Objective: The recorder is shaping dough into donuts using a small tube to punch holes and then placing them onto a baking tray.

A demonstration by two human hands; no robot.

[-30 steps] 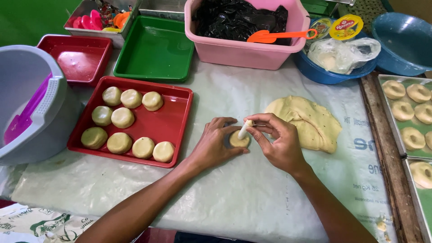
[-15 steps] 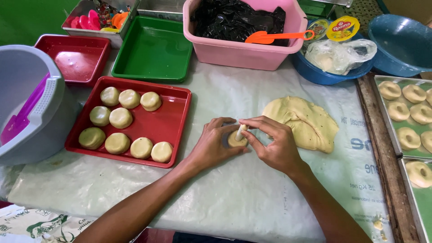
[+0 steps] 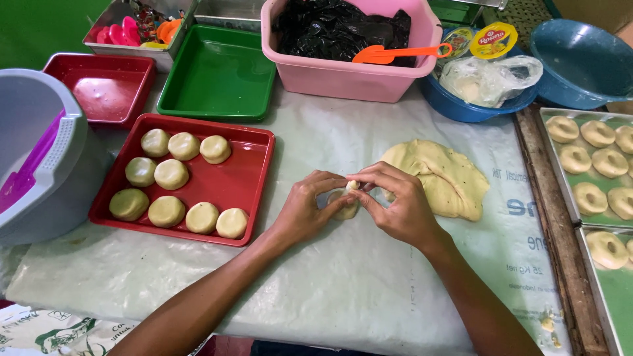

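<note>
**Both hands pinch a small dough piece at mid-worktop**

A small dough piece sits at the middle of the worktop, held between both hands. The left hand cups it from the left with fingers curled around it; the right hand closes on it from the right, thumb and forefinger pinching the top of the piece into a little peak. Both hands are clamped on the dough, fingertips meeting above it.

Just beside the right hand, toward the right edge, lies a big flattened dough slab, touching the back of the fingers. Left of the hands stands a red tray holding nine round dough balls in three rows.

Along the far edge stand a green tray, a smaller red tray and a pink tub with black plastic inside and an orange scraper across its rim. A blue bowl with a plastic bag sits at the far right. At the left edge is a grey bucket. Past the right edge, metal trays carry ring-shaped dough pieces.
</note>
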